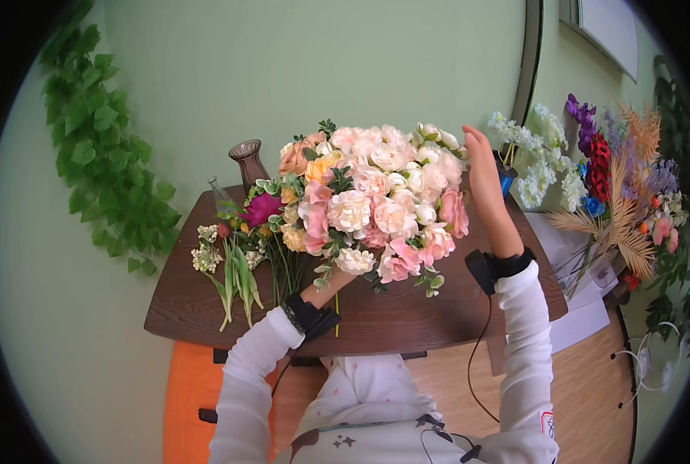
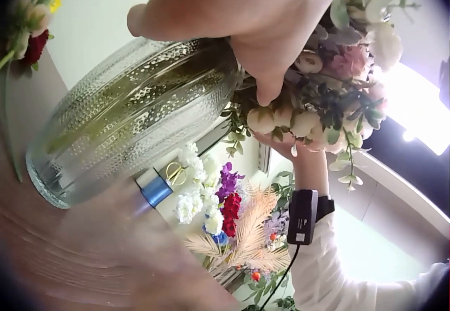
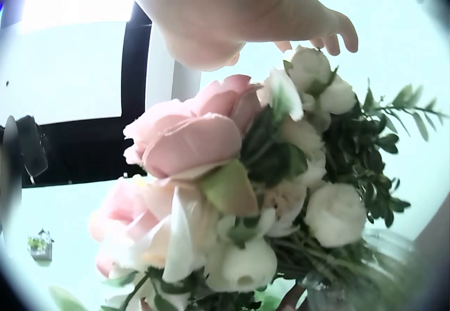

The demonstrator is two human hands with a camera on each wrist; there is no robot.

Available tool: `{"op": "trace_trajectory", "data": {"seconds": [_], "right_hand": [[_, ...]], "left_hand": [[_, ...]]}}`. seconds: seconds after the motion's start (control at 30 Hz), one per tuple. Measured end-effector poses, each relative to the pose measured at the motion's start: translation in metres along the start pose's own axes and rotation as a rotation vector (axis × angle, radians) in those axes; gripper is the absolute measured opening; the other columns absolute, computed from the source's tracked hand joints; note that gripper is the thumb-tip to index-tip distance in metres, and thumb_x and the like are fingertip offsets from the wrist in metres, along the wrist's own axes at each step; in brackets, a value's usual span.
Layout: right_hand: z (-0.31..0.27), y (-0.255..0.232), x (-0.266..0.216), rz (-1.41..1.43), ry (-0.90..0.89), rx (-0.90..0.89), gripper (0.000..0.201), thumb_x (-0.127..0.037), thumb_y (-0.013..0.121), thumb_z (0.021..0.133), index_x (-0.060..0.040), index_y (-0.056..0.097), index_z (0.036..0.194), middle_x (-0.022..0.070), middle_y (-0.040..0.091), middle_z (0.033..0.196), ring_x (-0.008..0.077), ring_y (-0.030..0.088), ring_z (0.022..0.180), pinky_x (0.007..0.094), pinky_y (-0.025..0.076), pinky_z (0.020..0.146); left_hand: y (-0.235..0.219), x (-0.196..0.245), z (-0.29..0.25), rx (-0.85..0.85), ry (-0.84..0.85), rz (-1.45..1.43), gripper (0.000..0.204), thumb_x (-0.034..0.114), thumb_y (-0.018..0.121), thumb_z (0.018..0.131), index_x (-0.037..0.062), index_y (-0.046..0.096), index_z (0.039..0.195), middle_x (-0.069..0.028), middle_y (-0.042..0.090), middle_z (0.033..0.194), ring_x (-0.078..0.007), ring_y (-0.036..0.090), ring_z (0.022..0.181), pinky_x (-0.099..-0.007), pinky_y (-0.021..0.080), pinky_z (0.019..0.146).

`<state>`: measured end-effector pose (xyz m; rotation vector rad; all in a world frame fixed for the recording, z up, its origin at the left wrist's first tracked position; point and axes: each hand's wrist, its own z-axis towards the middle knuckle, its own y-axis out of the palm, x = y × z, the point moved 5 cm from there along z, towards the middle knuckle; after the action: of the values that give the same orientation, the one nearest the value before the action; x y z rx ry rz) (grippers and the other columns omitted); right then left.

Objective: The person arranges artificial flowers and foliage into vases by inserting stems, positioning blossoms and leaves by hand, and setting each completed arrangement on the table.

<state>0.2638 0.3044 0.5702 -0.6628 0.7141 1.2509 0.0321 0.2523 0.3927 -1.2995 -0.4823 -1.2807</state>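
Observation:
A large bouquet [image 1: 391, 201] of pink, cream and white artificial flowers fills the middle of the head view. Its stems stand in a ribbed clear glass vase [image 2: 140, 121], tilted in the left wrist view and hidden under the blooms from above. My left hand [image 2: 246, 15] grips the vase near its neck, just below the flowers. At the bouquet's right side, my right hand [image 1: 484, 182] is raised with its fingers extended. In the right wrist view, the fingertips [image 3: 346, 33] come close over a white bud [image 3: 309, 68] at the bouquet's edge.
Loose tulip stems [image 1: 240, 278], a magenta flower [image 1: 262, 209] and a brown glass vase [image 1: 250, 162] are on the dark wooden table [image 1: 437, 317], left. Past its right edge are white blossoms in a blue pot [image 1: 506, 179] and mixed dried flowers [image 1: 623, 193]. Cables trail from both wrists.

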Motion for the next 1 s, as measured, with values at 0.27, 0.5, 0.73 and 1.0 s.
{"op": "trace_trajectory", "data": {"seconds": [0.27,0.5,0.73,1.0], "right_hand": [[-0.048,0.02,0.075,0.851,0.305,-0.066,0.058,-0.045,0.031,0.091,0.0017,0.039,0.124,0.0133,0.05,0.119,0.0223,0.05,0.107,0.0332,0.037,0.093],[-0.096,0.044,0.099,0.865,0.372,0.047,0.044,-0.039,0.041,0.091,-0.0079,0.041,0.122,0.0042,0.05,0.116,0.0156,0.05,0.105,0.0309,0.04,0.09],[-0.115,0.072,0.136,0.93,0.389,-0.117,0.037,-0.029,0.045,0.09,-0.0078,0.041,0.121,0.0027,0.049,0.117,0.0147,0.048,0.107,0.0303,0.039,0.091],[-0.13,0.093,0.13,0.488,0.387,-0.203,0.039,-0.02,0.051,0.086,-0.0023,0.043,0.12,0.006,0.05,0.116,0.0143,0.046,0.106,0.0292,0.036,0.09]], "left_hand": [[-0.003,-0.004,-0.01,-0.034,0.008,0.032,0.041,0.024,0.066,0.076,0.0021,0.052,0.108,-0.0086,0.057,0.105,-0.0167,0.054,0.098,-0.0314,0.044,0.082],[-0.016,-0.006,-0.006,-0.066,-0.002,0.054,0.04,0.025,0.066,0.077,0.0026,0.053,0.107,-0.0085,0.057,0.106,-0.0167,0.054,0.098,-0.0312,0.044,0.082],[-0.024,-0.007,-0.005,-0.075,0.01,0.077,0.039,0.026,0.065,0.077,0.0031,0.053,0.106,-0.0084,0.057,0.106,-0.0167,0.054,0.098,-0.031,0.044,0.082],[-0.028,-0.006,0.002,-0.069,0.016,0.136,0.039,0.027,0.065,0.077,0.0036,0.054,0.106,-0.0083,0.057,0.106,-0.0167,0.054,0.098,-0.0308,0.044,0.082]]}}
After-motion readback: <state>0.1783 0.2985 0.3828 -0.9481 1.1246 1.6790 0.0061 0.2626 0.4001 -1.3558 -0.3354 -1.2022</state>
